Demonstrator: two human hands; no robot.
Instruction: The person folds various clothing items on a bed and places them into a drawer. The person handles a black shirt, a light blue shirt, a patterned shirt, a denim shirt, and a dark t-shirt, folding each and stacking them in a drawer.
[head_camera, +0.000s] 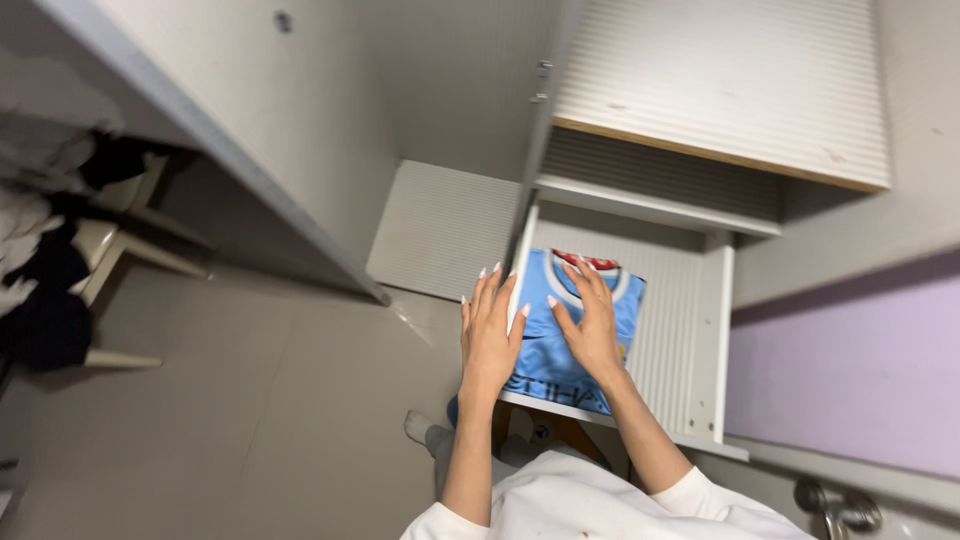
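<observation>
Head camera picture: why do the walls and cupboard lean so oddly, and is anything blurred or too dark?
Head view: a wide lens looking steeply down slants the tall white cupboard door and splays its edges; light is soft and even, without glare; both hands, left hand and right hand, and the folded sky-blue sports shirt in the white open drawer look sharp; the dark and white clothes pile at the left edge is smeared.

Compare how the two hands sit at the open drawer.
The left hand lies over the drawer's left wall, only its fingers reaching the blue shirt; the right hand rests wholly on the shirt, inside the drawer. The left hand's fingers lie close together, while the right hand's fingers are spread wider. Both are flat, palm down, fingers pointing toward the cabinet, with pale long nails, and neither grips anything.
</observation>
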